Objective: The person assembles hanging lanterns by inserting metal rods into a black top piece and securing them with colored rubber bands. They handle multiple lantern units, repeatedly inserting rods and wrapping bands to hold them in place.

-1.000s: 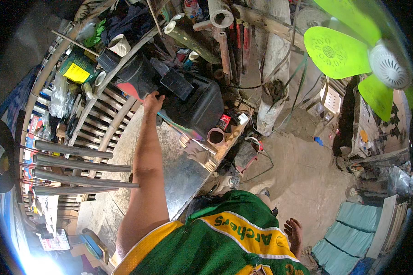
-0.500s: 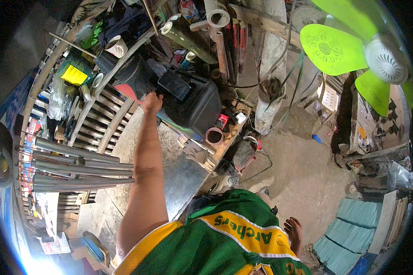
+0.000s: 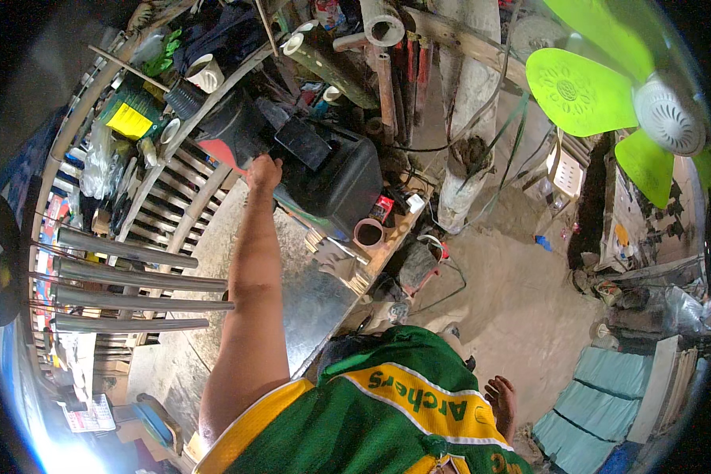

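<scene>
My left hand reaches forward over the bench, its fingers closed at the narrow end of a flat red piece. What kind of thing the piece is I cannot make out. It lies against a bulky black plastic container, just right of my hand. A dark rectangular object, phone-like in shape, rests on top of that container. Low at my right side hangs my right hand, fingers loosely bent and apart, holding nothing.
Hanging metal tubes are left of my forearm. A pink cup stands near the bench edge by a work glove. Bamboo slats border the bench. A green-bladed fan hangs upper right; a white post stands ahead.
The hanging metal tubes have swung and spread apart. My left hand keeps its place at the red piece, and my right hand stays low at my side. The view has shifted slightly.
</scene>
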{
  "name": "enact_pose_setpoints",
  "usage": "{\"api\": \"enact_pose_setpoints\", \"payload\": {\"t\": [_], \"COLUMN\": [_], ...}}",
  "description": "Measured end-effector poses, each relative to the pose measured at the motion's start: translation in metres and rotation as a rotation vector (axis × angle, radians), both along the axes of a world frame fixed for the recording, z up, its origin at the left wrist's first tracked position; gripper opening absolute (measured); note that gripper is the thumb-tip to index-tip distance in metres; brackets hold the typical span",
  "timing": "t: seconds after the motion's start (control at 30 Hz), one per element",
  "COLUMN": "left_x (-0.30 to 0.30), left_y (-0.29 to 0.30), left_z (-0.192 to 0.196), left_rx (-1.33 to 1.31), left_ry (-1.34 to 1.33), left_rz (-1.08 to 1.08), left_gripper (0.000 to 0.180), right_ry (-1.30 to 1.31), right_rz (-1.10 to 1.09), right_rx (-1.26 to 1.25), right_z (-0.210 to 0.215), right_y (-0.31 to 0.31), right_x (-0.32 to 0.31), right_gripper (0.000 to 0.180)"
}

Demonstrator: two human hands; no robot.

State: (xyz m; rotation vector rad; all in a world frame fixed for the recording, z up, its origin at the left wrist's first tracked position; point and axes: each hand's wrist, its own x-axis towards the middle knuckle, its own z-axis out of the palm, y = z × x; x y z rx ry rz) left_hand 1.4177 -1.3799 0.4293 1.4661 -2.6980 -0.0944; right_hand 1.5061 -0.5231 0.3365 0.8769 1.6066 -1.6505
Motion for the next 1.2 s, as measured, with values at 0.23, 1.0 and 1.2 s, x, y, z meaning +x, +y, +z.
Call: {"api": "enact_pose_setpoints", "payload": {"t": [0.23, 1.0, 1.2], "left_x": [-0.001, 0.008, 0.011], "left_y": [0.028, 0.006, -0.007], "left_z": [0.029, 0.007, -0.005], "left_rx": [0.025, 0.071, 0.124], "left_ry": [0.001, 0.139, 0.208], "left_rz": [0.025, -0.079, -0.093], "left_gripper": [0.045, 0.044, 0.042], "right_ry": [-0.002, 0.017, 0.019], "right_rz": [0.021, 0.011, 0.009], "right_rx": [0.038, 0.025, 0.003], "right_z": [0.006, -0.004, -0.004], "right_y": [-0.003, -0.006, -0.003], "right_x": [-0.004, 0.005, 0.008], "right_gripper": [0.035, 0.035, 0.036]}}
